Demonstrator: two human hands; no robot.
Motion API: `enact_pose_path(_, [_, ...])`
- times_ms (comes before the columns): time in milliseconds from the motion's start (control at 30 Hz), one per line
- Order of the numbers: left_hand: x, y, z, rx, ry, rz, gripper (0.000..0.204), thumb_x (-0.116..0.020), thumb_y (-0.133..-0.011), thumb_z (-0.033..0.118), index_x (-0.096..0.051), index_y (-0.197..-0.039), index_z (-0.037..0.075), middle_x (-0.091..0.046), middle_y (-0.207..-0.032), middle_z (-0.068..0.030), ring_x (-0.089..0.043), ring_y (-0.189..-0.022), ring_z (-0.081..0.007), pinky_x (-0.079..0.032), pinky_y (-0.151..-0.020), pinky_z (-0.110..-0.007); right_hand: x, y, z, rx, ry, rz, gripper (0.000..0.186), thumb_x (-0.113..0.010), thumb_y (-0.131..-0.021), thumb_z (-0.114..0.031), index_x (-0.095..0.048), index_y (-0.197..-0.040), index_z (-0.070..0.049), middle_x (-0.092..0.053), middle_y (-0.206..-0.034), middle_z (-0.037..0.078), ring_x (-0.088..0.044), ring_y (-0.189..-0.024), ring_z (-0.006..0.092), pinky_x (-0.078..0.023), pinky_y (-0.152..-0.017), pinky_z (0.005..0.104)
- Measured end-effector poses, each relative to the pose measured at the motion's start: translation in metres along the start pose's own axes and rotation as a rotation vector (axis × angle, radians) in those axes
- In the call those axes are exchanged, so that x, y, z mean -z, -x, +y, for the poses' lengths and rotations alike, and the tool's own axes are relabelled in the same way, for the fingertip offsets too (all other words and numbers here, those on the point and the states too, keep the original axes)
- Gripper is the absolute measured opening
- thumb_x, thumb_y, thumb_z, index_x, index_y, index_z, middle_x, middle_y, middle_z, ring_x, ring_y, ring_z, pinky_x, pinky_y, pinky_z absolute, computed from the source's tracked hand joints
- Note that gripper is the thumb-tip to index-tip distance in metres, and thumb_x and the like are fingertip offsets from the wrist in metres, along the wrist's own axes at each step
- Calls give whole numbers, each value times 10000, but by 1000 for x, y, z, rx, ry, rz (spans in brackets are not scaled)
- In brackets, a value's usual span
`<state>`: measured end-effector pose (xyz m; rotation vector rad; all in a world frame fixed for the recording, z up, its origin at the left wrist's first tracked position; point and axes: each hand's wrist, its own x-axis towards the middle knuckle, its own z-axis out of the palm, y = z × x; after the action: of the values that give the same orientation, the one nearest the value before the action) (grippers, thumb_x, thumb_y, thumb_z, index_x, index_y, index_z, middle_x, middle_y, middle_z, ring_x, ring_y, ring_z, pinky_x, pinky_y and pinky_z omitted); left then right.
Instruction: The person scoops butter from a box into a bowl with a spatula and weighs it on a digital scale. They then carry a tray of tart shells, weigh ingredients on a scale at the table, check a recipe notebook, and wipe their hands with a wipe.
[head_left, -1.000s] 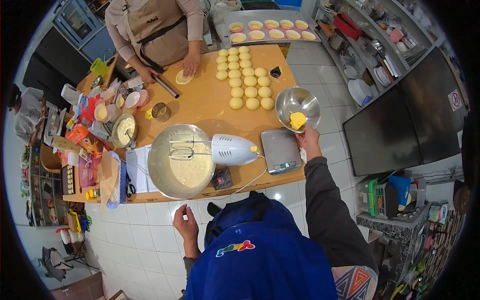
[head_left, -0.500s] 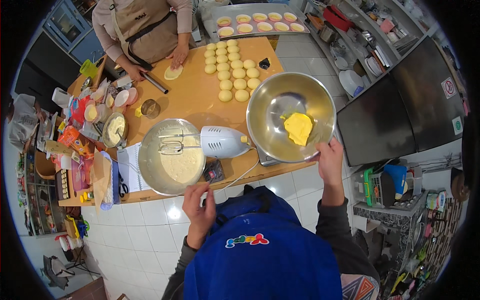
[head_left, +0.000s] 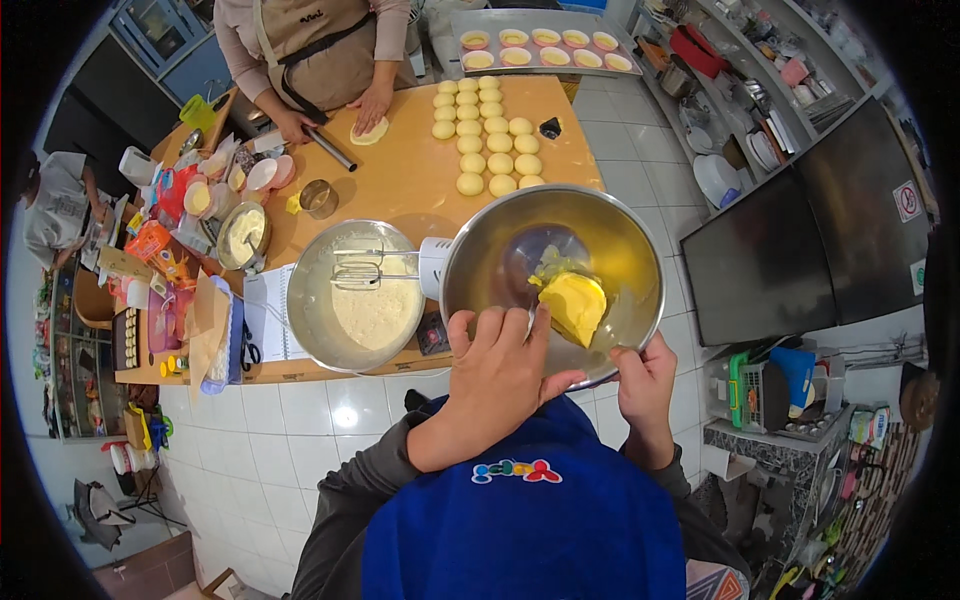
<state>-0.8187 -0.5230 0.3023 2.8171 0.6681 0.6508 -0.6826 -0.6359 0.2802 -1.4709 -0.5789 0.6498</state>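
A large steel bowl is tilted over the near table edge, with a soft yellow lump that looks like butter or margarine inside. At its near right rim, my right hand is closed, thumb over the edge. My left hand is at the near rim, fingers hooked over into the bowl and thumb outside. To the left, a second steel bowl holds pale creamy batter. The beaters of a white hand mixer reach over that batter; the tilted bowl hides most of the mixer's body.
Several dough balls sit in rows on the wooden table. Across it, a co-worker's hand presses a dough disc beside a metal rolling pin. A tray of filled cups stands beyond. Containers and a notebook crowd the left.
The steel bowl has come nearer and left, now in front of the mixer. My left hand has moved up and right onto its rim. My right hand has lowered with the bowl.
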Motion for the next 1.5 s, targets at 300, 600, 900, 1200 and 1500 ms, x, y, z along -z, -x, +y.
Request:
enact_pose_path(300, [5, 1, -4, 37, -9, -38, 681, -486, -730, 589, -547, -1105, 23, -430, -818, -73, -388, -813, -249, -260, -768, -407, -6, 0, 1, 70, 12, -22, 215, -462, -763, 12, -554, -957, 21, -573, -797, 9, -477, -628, 37, -379, -535, 179])
enact_pose_path(600, [6, -1, -6, 52, -22, -12, 651, -524, -706, 570, -553, -1100, 53, -428, -825, -78, -386, -816, -252, -264, -749, -412, -6, 1, 0, 28, 20, -56, 222, -455, -767, 23, -542, -970, 38, -582, -817, 32, -506, -683, 57, -409, -596, 196])
enact_pose_path(900, [3, -3, -8, 43, 7, -35, 639, -539, -703, 559, -561, -1085, 47, -432, -841, -81, -388, -827, -254, -267, -754, -420, -5, 1, 0, 40, 21, -44, 236, -449, -763, 22, -547, -976, 39, -579, -814, 28, -498, -650, 51, -400, -556, 185])
enact_pose_path(1200, [3, -1, -8, 47, 22, -39, 630, -534, -708, 560, -566, -1080, 52, -435, -848, -81, -386, -827, -257, -262, -751, -413, -6, 3, 0, 31, 65, -31, 238, -448, -761, 21, -550, -975, 38, -578, -810, 24, -496, -653, 51, -400, -566, 190])
enact_pose_path(1500, [0, 1, -7, 50, 5, -46, 623, -546, -700, 554, -559, -1088, 66, -439, -851, -71, -388, -829, -251, -262, -747, -415, -7, 6, 0, 43, 30, -24, 231, -448, -757, 22, -549, -965, 39, -578, -816, 26, -499, -657, 55, -405, -567, 189])
